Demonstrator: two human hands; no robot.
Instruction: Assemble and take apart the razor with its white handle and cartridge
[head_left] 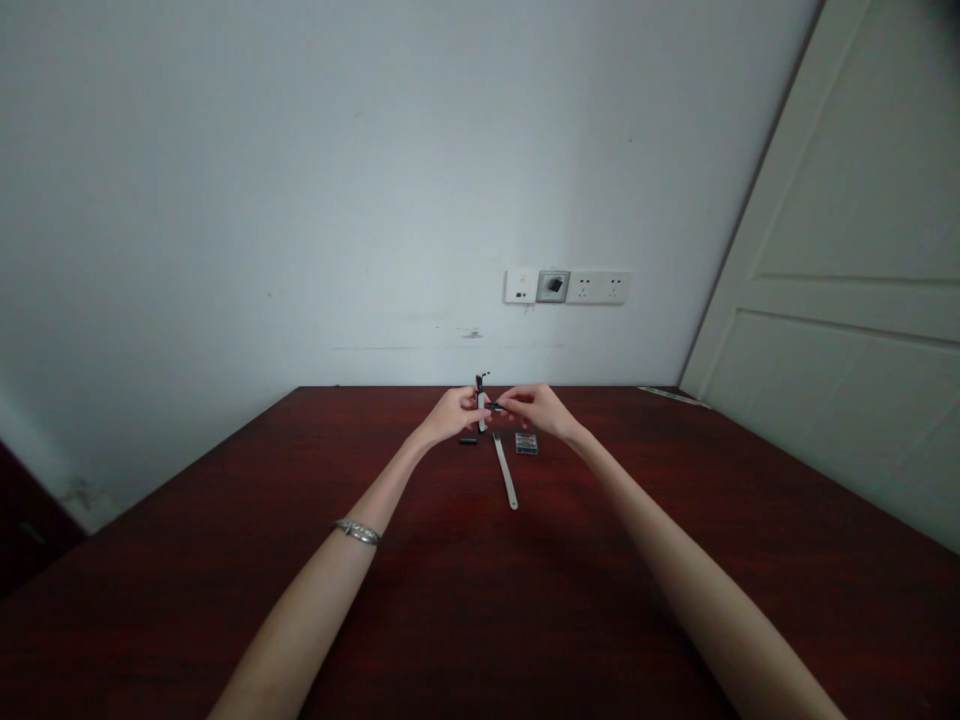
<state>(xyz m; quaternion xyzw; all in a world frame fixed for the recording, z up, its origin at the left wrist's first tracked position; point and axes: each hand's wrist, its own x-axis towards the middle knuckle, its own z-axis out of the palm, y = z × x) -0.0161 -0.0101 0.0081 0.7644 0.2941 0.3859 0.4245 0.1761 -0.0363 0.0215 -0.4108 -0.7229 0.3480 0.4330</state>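
Note:
My left hand [451, 413] is closed around a slim black-and-white tool [481, 411], held upright above the table; its exact kind is too small to make out. A thin dark part shows at the tool's top end. Close beside it on the right, my right hand [538, 408] pinches a small dark piece [496, 406], whose kind I cannot tell. The piece reaches toward the tool; whether the two touch is unclear. Below the hands lie a long pale strip [506, 475] with a rounded end, a short dark green stick-like piece [468, 441] and a small clear box [526, 443].
The dark red wooden table [480, 610] runs back to a pale wall [337, 200]. Sockets [598, 288] are set in the wall behind the hands. A thin light strip [673, 397] lies at the back right edge, near a white door [847, 300].

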